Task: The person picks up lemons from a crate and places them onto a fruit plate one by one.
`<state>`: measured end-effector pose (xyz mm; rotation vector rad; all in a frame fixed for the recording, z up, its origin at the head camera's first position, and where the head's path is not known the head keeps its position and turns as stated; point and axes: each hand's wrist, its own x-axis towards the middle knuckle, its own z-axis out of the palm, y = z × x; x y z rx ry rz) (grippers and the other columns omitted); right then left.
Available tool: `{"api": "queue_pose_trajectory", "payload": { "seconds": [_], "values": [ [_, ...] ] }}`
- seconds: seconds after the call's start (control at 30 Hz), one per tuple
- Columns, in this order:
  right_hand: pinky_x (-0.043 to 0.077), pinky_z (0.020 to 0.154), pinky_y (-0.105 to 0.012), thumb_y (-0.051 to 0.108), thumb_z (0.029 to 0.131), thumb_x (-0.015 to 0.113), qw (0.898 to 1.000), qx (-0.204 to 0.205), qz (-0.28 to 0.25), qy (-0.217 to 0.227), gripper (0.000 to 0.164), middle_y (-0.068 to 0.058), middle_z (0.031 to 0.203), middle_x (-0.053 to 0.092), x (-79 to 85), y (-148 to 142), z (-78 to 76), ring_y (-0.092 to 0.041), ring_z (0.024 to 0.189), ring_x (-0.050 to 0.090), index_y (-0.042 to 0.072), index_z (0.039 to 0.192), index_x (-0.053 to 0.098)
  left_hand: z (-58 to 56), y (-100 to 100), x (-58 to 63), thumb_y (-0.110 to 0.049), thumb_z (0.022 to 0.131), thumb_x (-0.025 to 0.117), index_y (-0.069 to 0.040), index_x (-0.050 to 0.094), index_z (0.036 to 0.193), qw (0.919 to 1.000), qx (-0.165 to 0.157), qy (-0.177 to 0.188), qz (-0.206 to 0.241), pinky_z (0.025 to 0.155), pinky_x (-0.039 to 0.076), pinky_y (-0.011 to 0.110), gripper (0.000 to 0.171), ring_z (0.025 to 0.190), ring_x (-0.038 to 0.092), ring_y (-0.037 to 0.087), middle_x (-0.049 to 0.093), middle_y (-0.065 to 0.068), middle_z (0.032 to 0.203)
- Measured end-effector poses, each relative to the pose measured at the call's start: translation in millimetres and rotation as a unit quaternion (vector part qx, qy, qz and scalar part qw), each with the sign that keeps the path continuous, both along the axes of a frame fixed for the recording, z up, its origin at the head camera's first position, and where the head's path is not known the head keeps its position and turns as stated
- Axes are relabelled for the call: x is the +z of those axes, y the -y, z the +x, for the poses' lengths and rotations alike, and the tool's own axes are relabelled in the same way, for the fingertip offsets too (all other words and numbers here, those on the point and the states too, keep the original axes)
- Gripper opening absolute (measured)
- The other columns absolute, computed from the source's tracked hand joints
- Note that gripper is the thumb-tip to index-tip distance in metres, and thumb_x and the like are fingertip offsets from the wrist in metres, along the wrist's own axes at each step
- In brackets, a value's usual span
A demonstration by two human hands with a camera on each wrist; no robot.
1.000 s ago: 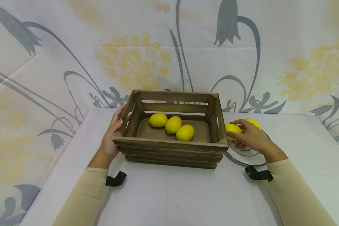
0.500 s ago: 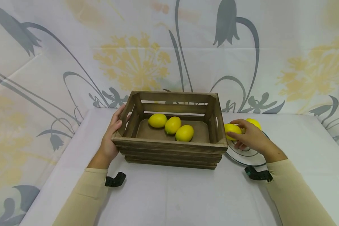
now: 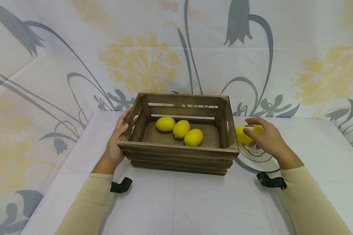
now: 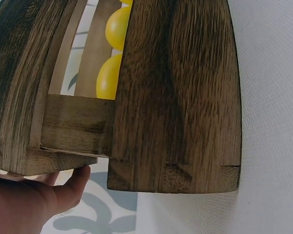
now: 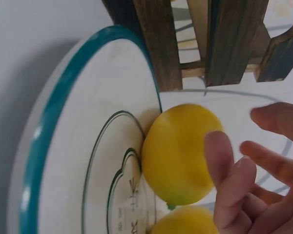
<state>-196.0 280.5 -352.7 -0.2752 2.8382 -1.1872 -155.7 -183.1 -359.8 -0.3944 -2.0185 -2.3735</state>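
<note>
A brown slatted wooden crate (image 3: 177, 158) stands in the middle of the table with three lemons (image 3: 181, 129) on its floor. My left hand (image 3: 114, 143) grips the crate's left end at the handle slot; in the left wrist view its thumb lies against the wood. To the right of the crate, my right hand (image 3: 267, 138) hovers over a white plate (image 3: 257, 165) with its fingers spread, holding nothing. One lemon (image 5: 180, 156) rests on the plate by the crate. A second lemon (image 5: 183, 223) lies beside it, partly hidden by the hand in the head view.
A white cloth covers the table (image 3: 176, 202). Behind it hangs a floral fabric backdrop (image 3: 206, 65), close to the crate's far side. The plate's teal rim (image 5: 53, 122) sits right beside the crate's right end.
My right hand has let go of the lemon beside the crate, opened its fingers and drawn slightly right and back. The left hand and the crate have stayed in place.
</note>
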Motion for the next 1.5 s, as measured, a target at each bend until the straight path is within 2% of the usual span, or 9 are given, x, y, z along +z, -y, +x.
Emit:
{"api": "queue_pose_trajectory", "payload": {
  "seconds": [0.2, 0.37, 0.53, 0.63, 0.77, 1.0, 1.17, 1.3, 1.5],
  "values": [
    [0.055, 0.056, -0.027, 0.029, 0.103, 0.055, 0.997, -0.021, -0.053, -0.056, 0.042, -0.020, 0.134, 0.056, 5.0, 5.6, 3.4, -0.020, 0.061, 0.067, 0.005, 0.137, 0.053, 0.3, 0.9, -1.3, -0.028, 0.104, 0.024, -0.026, 0.013, 0.161, 1.0000, -0.001, -0.001, -0.003, 0.117, 0.022, 0.045, 0.058, 0.155, 0.011, 0.026, 0.010, -0.005, 0.167],
    [0.054, 0.055, -0.025, 0.023, 0.102, 0.056, 0.992, -0.024, -0.079, -0.094, 0.035, -0.015, 0.127, 0.059, 9.0, 14.9, 8.8, -0.018, 0.059, 0.066, 0.006, 0.133, 0.057, -1.0, 0.6, -1.4, -0.028, 0.103, 0.024, -0.028, 0.014, 0.161, 1.0000, -0.001, -0.007, -0.002, 0.118, 0.020, 0.048, 0.058, 0.155, 0.011, 0.026, 0.011, -0.006, 0.166],
    [0.053, 0.054, -0.024, 0.022, 0.101, 0.057, 0.988, -0.026, -0.098, -0.115, 0.031, 0.002, 0.117, 0.060, 15.8, 24.4, 16.6, -0.016, 0.058, 0.066, 0.006, 0.128, 0.060, -1.1, 0.4, -0.6, -0.026, 0.103, 0.024, -0.026, 0.014, 0.161, 1.0000, 0.004, -0.002, -0.008, 0.120, 0.015, 0.054, 0.058, 0.155, 0.008, 0.029, 0.010, -0.005, 0.167],
    [0.053, 0.053, -0.023, 0.018, 0.100, 0.059, 0.983, -0.029, -0.116, -0.143, 0.027, 0.015, 0.109, 0.062, 20.3, 29.6, 21.1, -0.014, 0.056, 0.066, 0.005, 0.123, 0.062, -1.1, 0.5, -0.5, -0.026, 0.103, 0.024, -0.025, 0.014, 0.161, 1.0000, 0.003, -0.003, -0.008, 0.120, 0.014, 0.055, 0.058, 0.156, 0.007, 0.029, 0.010, -0.005, 0.167],
    [0.050, 0.052, -0.019, 0.013, 0.099, 0.059, 0.972, -0.030, -0.143, -0.184, 0.022, 0.021, 0.105, 0.064, 27.5, 36.0, 26.5, -0.008, 0.058, 0.065, 0.003, 0.118, 0.064, -0.8, 0.4, 0.0, -0.027, 0.104, 0.025, -0.027, 0.015, 0.161, 1.0000, 0.004, -0.003, -0.005, 0.119, 0.018, 0.051, 0.058, 0.155, 0.010, 0.026, 0.011, -0.006, 0.166],
    [0.052, 0.059, -0.014, 0.005, 0.097, 0.059, 0.956, -0.045, -0.173, -0.231, 0.026, 0.015, 0.109, 0.064, 37.9, 48.2, 38.2, -0.001, 0.064, 0.065, -0.001, 0.122, 0.062, -1.0, -0.3, 1.3, -0.026, 0.103, 0.024, -0.026, 0.014, 0.161, 1.0000, 0.001, -0.003, -0.004, 0.117, 0.021, 0.047, 0.058, 0.155, 0.009, 0.028, 0.010, -0.005, 0.167],
    [0.050, 0.081, -0.011, -0.004, 0.094, 0.058, 0.934, -0.050, -0.196, -0.295, 0.026, 0.012, 0.107, 0.064, 46.6, 56.5, 42.1, -0.002, 0.089, 0.064, -0.006, 0.120, 0.063, -2.4, -0.4, 4.7, -0.026, 0.103, 0.025, -0.026, 0.014, 0.161, 1.0000, 0.005, -0.006, 0.000, 0.119, 0.018, 0.051, 0.058, 0.155, 0.008, 0.029, 0.011, -0.005, 0.167],
    [0.046, 0.092, -0.014, -0.011, 0.091, 0.057, 0.916, -0.023, -0.223, -0.333, 0.027, 0.009, 0.109, 0.064, 49.7, 62.8, 49.2, -0.008, 0.102, 0.061, -0.011, 0.118, 0.063, -1.9, -0.6, 3.3, -0.026, 0.103, 0.024, -0.024, 0.012, 0.161, 1.0000, 0.006, -0.005, -0.002, 0.119, 0.016, 0.055, 0.059, 0.155, 0.007, 0.028, 0.010, -0.005, 0.167],
    [0.048, 0.095, -0.017, -0.016, 0.087, 0.059, 0.912, 0.042, -0.230, -0.336, 0.029, 0.008, 0.114, 0.064, 58.0, 78.0, 57.6, -0.010, 0.105, 0.061, -0.014, 0.116, 0.062, -0.4, 1.1, -0.6, -0.027, 0.104, 0.024, -0.026, 0.014, 0.161, 0.9999, 0.005, -0.006, -0.013, 0.118, 0.016, 0.057, 0.058, 0.155, 0.008, 0.027, 0.010, -0.004, 0.167]
  ]
}}
